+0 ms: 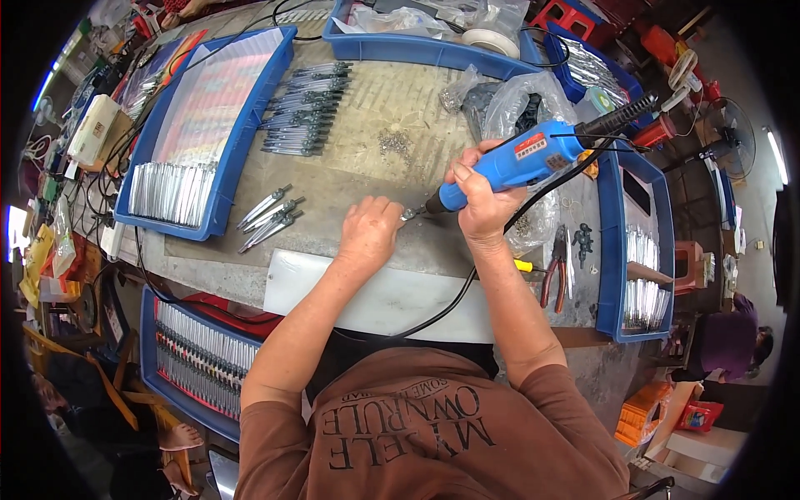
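Note:
In my right hand (483, 196) is a blue electric screwdriver (521, 157), gripped around its body and tilted with its black nose down to the left. My left hand (372, 229) is closed at the tool's tip, fingers pinched on a small silvery metal piece (408, 214); most of that piece is hidden. Left of this hand lie several slim silver pieces with dark grey-green ends (271, 218). More of them form a neat stack (307, 108) farther back. A scatter of tiny metal parts (395, 143) lies beyond my hands.
Blue trays of slim silver pieces stand left (221, 200), right (611, 283) and lower left (150, 350). Red-handled pliers (553, 271) lie right, near clear plastic bags (533, 100). A black cord (454, 302) crosses the white board (333, 292) at the front edge.

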Demonstrator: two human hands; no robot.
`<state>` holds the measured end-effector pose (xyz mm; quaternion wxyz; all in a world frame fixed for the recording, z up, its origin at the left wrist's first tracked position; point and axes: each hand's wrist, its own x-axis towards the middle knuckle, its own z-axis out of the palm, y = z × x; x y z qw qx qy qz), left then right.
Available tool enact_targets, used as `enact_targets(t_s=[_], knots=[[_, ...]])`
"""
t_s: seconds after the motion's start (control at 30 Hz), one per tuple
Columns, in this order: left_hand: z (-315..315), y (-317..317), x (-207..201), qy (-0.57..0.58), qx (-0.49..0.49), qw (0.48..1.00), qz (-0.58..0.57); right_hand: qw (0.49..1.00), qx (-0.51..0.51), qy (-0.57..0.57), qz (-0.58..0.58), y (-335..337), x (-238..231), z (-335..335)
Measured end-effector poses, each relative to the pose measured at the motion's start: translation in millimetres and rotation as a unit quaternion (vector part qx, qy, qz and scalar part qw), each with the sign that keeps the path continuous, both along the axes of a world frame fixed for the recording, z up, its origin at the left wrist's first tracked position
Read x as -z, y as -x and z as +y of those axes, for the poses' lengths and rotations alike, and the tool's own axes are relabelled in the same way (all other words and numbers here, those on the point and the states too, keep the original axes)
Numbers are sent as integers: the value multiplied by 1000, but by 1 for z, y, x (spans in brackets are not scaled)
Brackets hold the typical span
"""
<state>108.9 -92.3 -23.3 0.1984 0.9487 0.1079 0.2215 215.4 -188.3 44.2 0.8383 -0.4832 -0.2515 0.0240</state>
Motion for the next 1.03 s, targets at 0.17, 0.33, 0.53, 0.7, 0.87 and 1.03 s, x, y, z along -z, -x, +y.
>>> enact_targets(t_s=[0.17,0.33,0.53,0.7,0.87,1.03], knots=[[0,1,0,-4,4,1000,7,1000,-9,-8,18,2,-1,-4],[0,1,-1,-9,9,1000,-6,1000,-10,-10,21,1,2,-6],[2,0,-4,15,14,1000,8,999,-15,-17,34,2,2,-8],[2,-2,-7,48,-1,998,30,998,-25,-41,32,0,5,-11],[2,0,-5,45,1,999,21,997,-15,-54,60,-1,7,-12],[4,0,-3,54,15,998,14,997,-2,-51,56,-6,12,-18]])
